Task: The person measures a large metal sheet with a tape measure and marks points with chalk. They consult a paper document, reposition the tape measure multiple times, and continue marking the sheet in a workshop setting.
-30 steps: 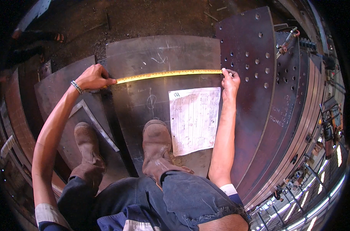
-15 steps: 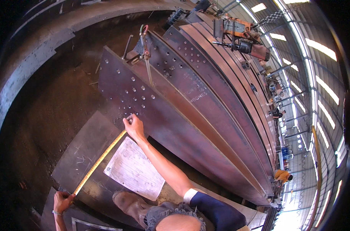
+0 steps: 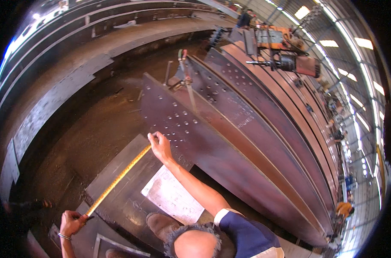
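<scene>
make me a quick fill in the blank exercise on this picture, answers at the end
1. The left hand and right hand hold the two ends of a stretch of tape measure, which is ____ in colour.
2. Of the two hands, the ____ one wears a bracelet.
3. The paper on the metal plate lies nearer the ____ hand.
4. The boot beside the paper is ____.

Missing words: yellow; left; right; brown.

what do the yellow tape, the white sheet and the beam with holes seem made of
Yellow tape: probably metal, coated yellow, given its nearly straight span; plastic possible.
White sheet: likely matt paper, thin and smudged.
Beam: probably steel, dull reddish-brown, rusted or primed, with thin edges and neat holes.
</scene>
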Motion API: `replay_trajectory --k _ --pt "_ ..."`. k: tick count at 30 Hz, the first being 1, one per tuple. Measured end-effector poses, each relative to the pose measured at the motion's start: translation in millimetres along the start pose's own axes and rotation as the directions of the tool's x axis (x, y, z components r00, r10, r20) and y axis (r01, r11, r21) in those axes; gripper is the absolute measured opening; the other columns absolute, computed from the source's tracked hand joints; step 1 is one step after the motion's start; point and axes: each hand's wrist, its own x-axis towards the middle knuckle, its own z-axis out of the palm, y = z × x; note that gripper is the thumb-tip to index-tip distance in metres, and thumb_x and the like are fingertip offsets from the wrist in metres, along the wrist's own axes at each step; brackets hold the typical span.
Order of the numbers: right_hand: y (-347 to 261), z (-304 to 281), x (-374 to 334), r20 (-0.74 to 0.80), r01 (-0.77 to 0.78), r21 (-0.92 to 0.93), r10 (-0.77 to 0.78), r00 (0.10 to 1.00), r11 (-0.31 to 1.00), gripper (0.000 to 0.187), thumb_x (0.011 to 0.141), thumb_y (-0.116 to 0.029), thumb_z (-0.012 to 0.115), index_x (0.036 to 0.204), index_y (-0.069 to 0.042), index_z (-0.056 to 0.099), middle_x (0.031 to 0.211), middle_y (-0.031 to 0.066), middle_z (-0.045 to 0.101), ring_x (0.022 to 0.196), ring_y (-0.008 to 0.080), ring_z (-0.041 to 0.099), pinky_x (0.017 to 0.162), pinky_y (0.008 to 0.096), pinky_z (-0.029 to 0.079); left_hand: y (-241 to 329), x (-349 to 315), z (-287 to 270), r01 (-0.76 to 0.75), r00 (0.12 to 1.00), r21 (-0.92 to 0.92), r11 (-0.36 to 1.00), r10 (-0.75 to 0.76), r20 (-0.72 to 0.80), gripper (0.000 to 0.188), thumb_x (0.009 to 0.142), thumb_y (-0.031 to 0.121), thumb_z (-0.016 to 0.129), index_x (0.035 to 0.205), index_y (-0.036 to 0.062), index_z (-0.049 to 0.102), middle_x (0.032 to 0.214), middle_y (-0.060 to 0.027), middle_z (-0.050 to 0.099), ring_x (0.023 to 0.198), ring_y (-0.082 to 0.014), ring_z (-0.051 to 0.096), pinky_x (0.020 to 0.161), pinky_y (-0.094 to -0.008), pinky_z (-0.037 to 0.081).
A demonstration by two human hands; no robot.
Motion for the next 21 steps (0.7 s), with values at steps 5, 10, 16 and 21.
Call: replay_trajectory --k 5,10,16,21 --pt "-55.2 41.4 7.9 0.073 0.038 0.228 -0.056 0.996 0.973 0.04 0.097 -0.037 0.061 0.078 -0.001 0.06 0.065 0.0089 0.063 0.062 0.0187 0.061 0.061 0.036 0.046 26.4 -76.4 -78.5 0.05 0.985 0.11 0.993 -0.031 -0.169 0.031 0.077 0.025 0.08 0.069 -0.0037 0.073 0.056 -0.0087 0.066 0.05 -0.0121 0.061 0.051 -0.0308 0.048" --pt "-112.4 51.3 -3.0 0.061 0.239 0.224 -0.259 0.964 0.945 0.039 0.096 -0.036 0.062 0.08 -0.001 0.062 0.061 0.006 0.055 0.057 0.0135 0.049 0.056 0.0341 0.04 26.4 -103.0 -123.2 0.152 0.964 0.049 0.987 -0.137 -0.229 0.033 0.075 0.023 0.081 0.062 -0.0048 0.068 0.052 -0.0069 0.061 0.048 -0.0131 0.058 0.049 -0.0306 0.046" --pt "-164.0 -15.4 -41.7 -0.045 0.236 0.342 -0.236 0.971 0.91 0.04 0.099 -0.037 0.058 0.08 -0.002 0.063 0.063 0.0003 0.054 0.059 0.0084 0.045 0.056 0.0304 0.037 5.4 -144.0 -100.3 -0.162 0.936 -0.046 0.986 0.139 -0.324 0.033 0.082 0.023 0.077 0.067 -0.0047 0.067 0.056 -0.0047 0.062 0.053 -0.0098 0.057 0.051 -0.0281 0.044" --pt "-198.6 -110.6 -103.4 -0.144 0.247 0.468 -0.202 0.969 0.849 0.039 0.103 -0.039 0.052 0.087 -0.005 0.064 0.066 0.0001 0.057 0.053 0.0051 0.042 0.048 0.0235 0.031 -0.7 -131.5 -78.4 -0.284 0.941 -0.273 0.919 0.212 -0.264 0.03 0.086 0.022 0.077 0.074 -0.0021 0.064 0.068 -0.0029 0.063 0.064 -0.0096 0.058 0.058 -0.0268 0.047"
